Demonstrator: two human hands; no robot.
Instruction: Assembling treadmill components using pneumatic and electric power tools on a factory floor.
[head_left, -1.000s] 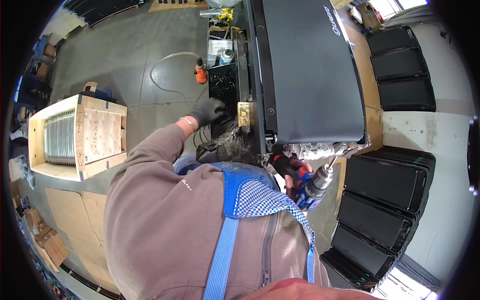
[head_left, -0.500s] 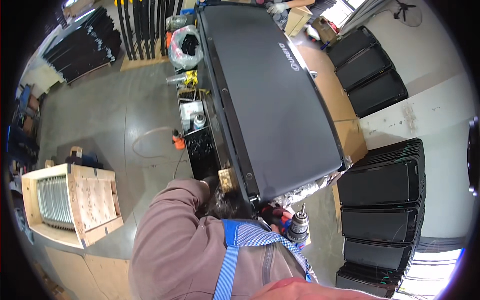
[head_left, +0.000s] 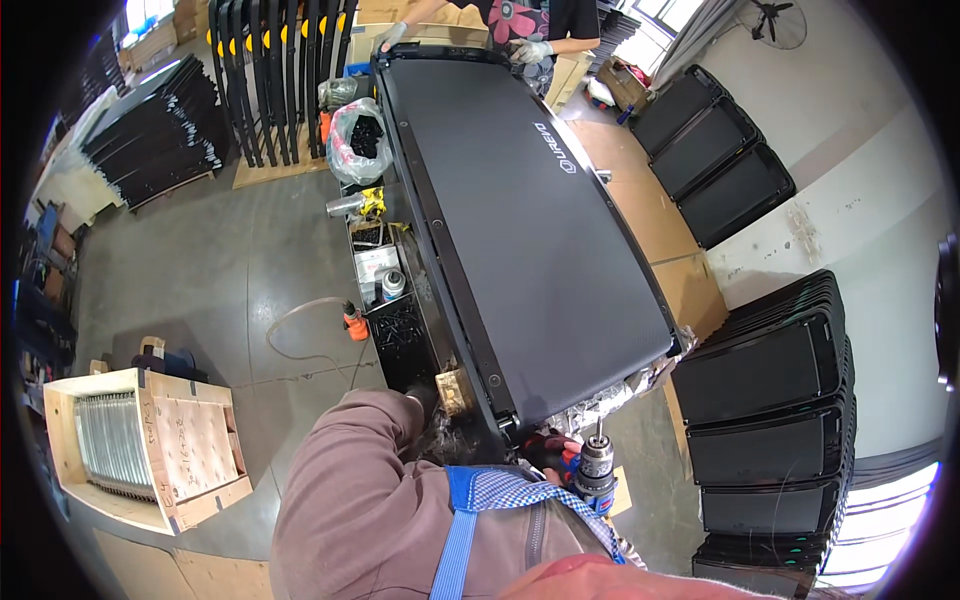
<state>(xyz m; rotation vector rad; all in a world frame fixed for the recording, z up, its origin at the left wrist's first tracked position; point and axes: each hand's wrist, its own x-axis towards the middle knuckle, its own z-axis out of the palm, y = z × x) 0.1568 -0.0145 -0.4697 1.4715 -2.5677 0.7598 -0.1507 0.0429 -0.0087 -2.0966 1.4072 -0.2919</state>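
Note:
A long treadmill deck with a black belt (head_left: 540, 270) lies in front of me, its near end by my body. My right hand (head_left: 543, 453), in a dark and red glove, is closed round a power drill (head_left: 597, 465) by the deck's near corner; the drill's metal chuck points up. My left hand (head_left: 424, 396) reaches down beside the deck's left edge, near a black tray of screws (head_left: 400, 332). The sleeve and the bench edge hide most of it, so its fingers do not show. A worn wooden block (head_left: 452, 393) sits beside it.
A co-worker's gloved hands (head_left: 533, 51) are at the deck's far end. Along the left side are a white bottle (head_left: 393, 284), an orange-handled air tool (head_left: 355, 322) with a hose, and a plastic bag of black parts (head_left: 362, 140). Stacked black decks (head_left: 765, 370) line the right wall.
My view has tilted up, so the deck and trays sit lower in the picture. More of the co-worker now shows at the far end. My hands stay in nearly the same places.

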